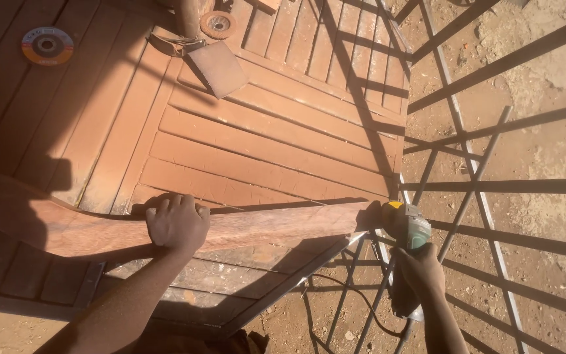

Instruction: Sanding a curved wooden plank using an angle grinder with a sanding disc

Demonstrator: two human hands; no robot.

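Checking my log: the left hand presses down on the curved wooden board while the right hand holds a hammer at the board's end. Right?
Not quite. In the head view the right hand holds an angle grinder, not a hammer, at the end of the curved wooden board. The left hand does press on it.

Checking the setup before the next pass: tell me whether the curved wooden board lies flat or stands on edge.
Flat. The board lies broad face up across the slatted panel, left hand pressing on it.
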